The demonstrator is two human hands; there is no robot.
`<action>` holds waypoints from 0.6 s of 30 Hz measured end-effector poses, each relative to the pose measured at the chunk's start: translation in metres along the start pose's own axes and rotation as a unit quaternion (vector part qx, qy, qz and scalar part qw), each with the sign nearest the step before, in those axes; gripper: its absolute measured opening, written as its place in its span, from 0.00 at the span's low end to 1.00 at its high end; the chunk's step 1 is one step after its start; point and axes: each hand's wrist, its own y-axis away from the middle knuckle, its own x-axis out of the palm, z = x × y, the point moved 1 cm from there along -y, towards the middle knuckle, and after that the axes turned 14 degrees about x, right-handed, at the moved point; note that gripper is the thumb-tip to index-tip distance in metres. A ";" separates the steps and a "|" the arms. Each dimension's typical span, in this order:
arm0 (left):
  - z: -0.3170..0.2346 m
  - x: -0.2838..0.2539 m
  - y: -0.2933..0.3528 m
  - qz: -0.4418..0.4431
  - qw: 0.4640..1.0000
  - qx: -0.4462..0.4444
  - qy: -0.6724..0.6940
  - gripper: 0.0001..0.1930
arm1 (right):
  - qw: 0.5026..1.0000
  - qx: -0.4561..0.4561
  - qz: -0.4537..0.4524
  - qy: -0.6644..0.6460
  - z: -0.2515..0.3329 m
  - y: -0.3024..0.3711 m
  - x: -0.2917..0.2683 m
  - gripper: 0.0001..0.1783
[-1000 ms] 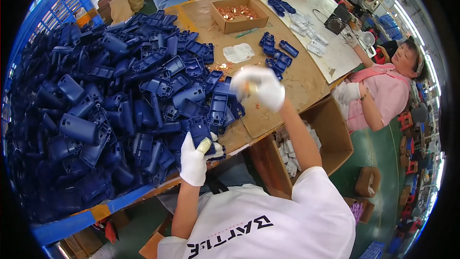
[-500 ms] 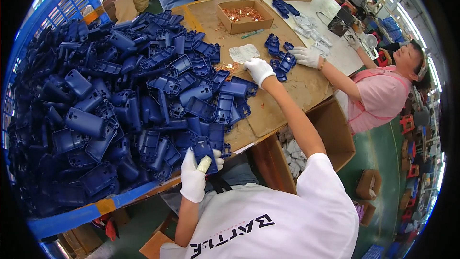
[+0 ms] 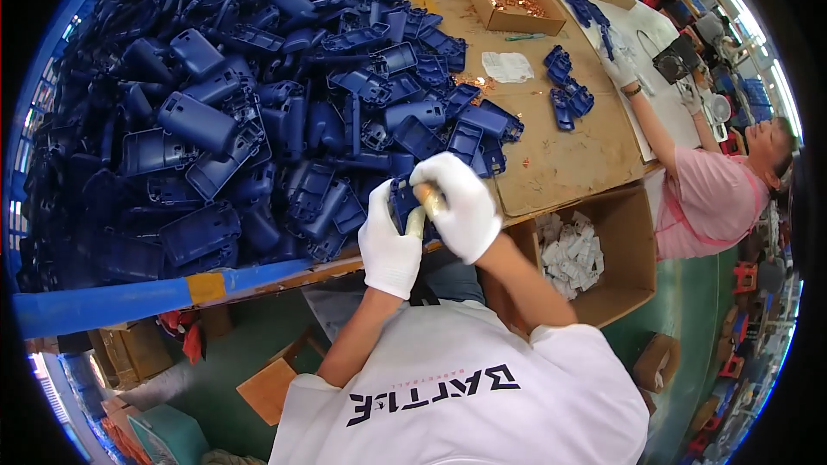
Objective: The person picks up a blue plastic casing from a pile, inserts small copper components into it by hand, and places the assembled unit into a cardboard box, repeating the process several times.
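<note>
My left hand (image 3: 392, 245), in a white glove with a pale covering on the thumb, grips a blue plastic housing (image 3: 402, 199) at the pile's front edge. My right hand (image 3: 463, 208), also gloved, is closed over the housing's right side with thumb and fingers pinched. Whatever sits between those fingertips is hidden. Heaped to the left and beyond is a large pile of similar blue housings (image 3: 198, 125). Small copper-coloured parts (image 3: 478, 83) lie scattered at the pile's right edge, beside a crumpled white paper (image 3: 507, 67).
Several blue housings (image 3: 564, 95) rest on the brown tabletop (image 3: 551, 159) at right. Beyond stands a cardboard box of copper-coloured parts (image 3: 515, 21). An open carton with white pieces (image 3: 637, 250) is below the table edge. A co-worker's gloved hand (image 3: 618, 69) reaches over the white table.
My right hand has come back from beside the white paper to the housing in my left hand. The co-worker's hand has left the blue housings for the white table. The view has shifted.
</note>
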 end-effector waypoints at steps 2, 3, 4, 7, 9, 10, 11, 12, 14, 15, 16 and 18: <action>0.000 0.002 0.006 -0.009 0.997 0.013 -0.070 0.23 | 0.996 0.004 -0.084 0.039 -0.001 0.015 0.017 0.12; -0.002 0.003 0.008 -0.013 0.996 0.016 -0.084 0.22 | 0.993 0.028 -0.106 0.037 0.001 0.020 0.019 0.12; -0.006 0.002 0.009 -0.013 0.993 0.027 -0.113 0.21 | 0.993 0.049 -0.107 0.026 0.002 0.025 0.022 0.13; -0.005 0.001 0.012 -0.034 0.989 0.063 -0.131 0.20 | 0.993 0.060 -0.103 0.013 0.007 0.035 0.028 0.13; -0.004 0.000 0.013 -0.039 0.986 0.079 -0.140 0.20 | 0.992 0.054 -0.112 0.024 0.009 0.035 0.028 0.12; -0.004 0.000 0.014 -0.039 0.986 0.069 -0.146 0.20 | 0.992 0.051 -0.111 0.025 0.009 0.035 0.028 0.12; -0.003 0.000 0.014 -0.039 0.986 0.058 -0.153 0.20 | 0.992 0.048 -0.111 0.027 0.009 0.035 0.028 0.12; -0.003 0.000 0.014 -0.039 0.986 0.059 -0.151 0.20 | 0.992 0.048 -0.112 0.029 0.011 0.035 0.027 0.12; -0.005 -0.003 0.017 -0.042 0.984 0.102 -0.140 0.21 | 0.991 0.075 -0.110 -0.030 0.015 0.039 0.024 0.11; -0.007 -0.004 0.017 -0.035 0.984 0.106 -0.138 0.21 | 0.988 0.092 -0.085 -0.092 0.012 0.037 0.022 0.14; -0.007 -0.004 0.016 -0.027 0.984 0.112 -0.135 0.21 | 0.983 0.119 -0.085 -0.108 0.007 0.036 0.021 0.16; -0.007 -0.004 0.019 -0.022 0.986 0.110 -0.123 0.21 | 0.970 0.184 -0.062 -0.147 -0.004 0.036 0.019 0.20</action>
